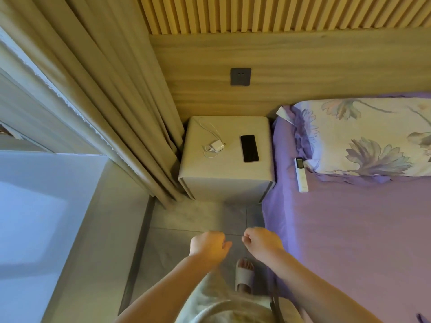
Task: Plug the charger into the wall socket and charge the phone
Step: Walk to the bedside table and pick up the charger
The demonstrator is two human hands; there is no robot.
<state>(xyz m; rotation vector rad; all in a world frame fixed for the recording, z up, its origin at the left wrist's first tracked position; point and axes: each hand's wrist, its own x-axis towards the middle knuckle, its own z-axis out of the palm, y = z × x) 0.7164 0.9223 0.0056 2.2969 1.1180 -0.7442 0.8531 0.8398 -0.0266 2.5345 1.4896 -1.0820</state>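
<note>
While both hands hang loosely curled in front of the body, the left hand (208,246) and the right hand (262,241) hold nothing and sit well short of the bedside table (224,183), so the step in hand looks like the approach and first reach. The charger (217,144) lies on the left part of the tabletop with its white cable (208,130) looped around and behind it, and the phone (249,148) lies face up to its right, apart from it. The wall socket (240,76) sits on the wooden panel above the table, with nothing plugged in. To do this well, the person would probably step closer, pinch the charger by its body with the prongs turned toward the socket, and let the cable trail free rather than drag across the phone. By count: one charger, one cable, one phone, one socket plate, one table, plus one white remote (301,174) lying on the purple bed (349,229) beside one floral pillow (363,136).
</note>
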